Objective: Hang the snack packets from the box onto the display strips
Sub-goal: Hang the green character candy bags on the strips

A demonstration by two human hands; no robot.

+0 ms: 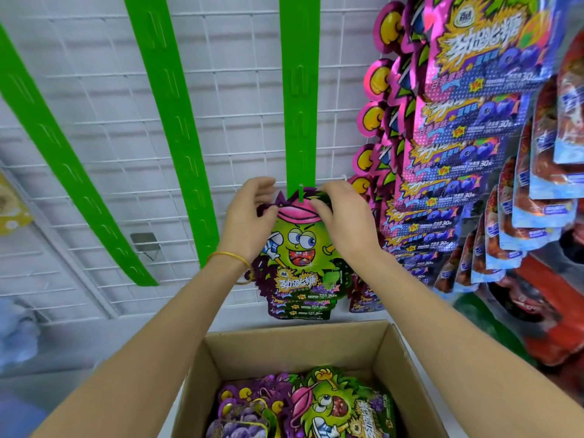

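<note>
A dense column of purple-and-pink packets (pixel 458 147) was seen hanging just to the right of the work. Red-and-blue packets (pixel 537 184) were crowded beyond it at the frame's edge. To the left, a middle green strip (pixel 177 137) and a left green strip (pixel 63 172) were hung bare, and a small metal bracket (pixel 145 245) was fixed on the grid between them. An open cardboard box (pixel 395 349) was placed below, under the forearms, and boxed packets (pixel 331 406) in green and purple were stacked inside it.

All the strips were carried by a white wire grid panel (pixel 240 121), which was set against a pale wall.

A green monster-faced snack packet (pixel 300 245) was held against the lower part of the rightmost display strip (pixel 299 90). The strip's hook tab (pixel 301 195) was seen poking up through the packet's top edge. Hung packets (pixel 300 308) of the same kind were placed just under it and partly covered by it. The packet's top left corner was pinched by the left hand (pixel 249 216), with the thumb in front and the other fingers curled behind. The top right was pinched likewise by the right hand (pixel 341 216), its fingers (pixel 328 191) curled over the upper edge beside the tab. Both arms were stretched forward over the box, and a yellow band (pixel 230 257) was worn on the left wrist.
</note>
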